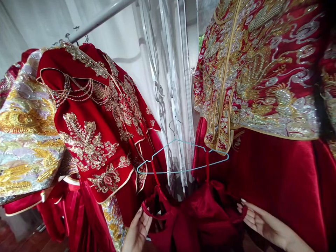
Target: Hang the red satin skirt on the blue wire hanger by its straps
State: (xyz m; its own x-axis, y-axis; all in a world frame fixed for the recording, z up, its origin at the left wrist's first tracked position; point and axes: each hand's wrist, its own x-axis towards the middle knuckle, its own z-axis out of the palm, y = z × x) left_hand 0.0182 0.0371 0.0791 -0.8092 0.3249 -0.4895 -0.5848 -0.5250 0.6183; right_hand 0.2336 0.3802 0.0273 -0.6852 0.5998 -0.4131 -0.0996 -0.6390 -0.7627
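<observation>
Both hands low, palms up: left hand (pixel 138 229) and right hand (pixel 256 220) each grasping waist edge of red satin skirt (pixel 199 217), its loops hung from teal wire hanger (pixel 183 155). Embroidered red jacket (pixel 259 70) hangs above right. No writing readable.

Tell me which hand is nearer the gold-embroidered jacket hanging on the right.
The right hand. It is below the jacket's hem, holding the red skirt at its right edge. The left hand grips the skirt's left edge, farther away.
</observation>
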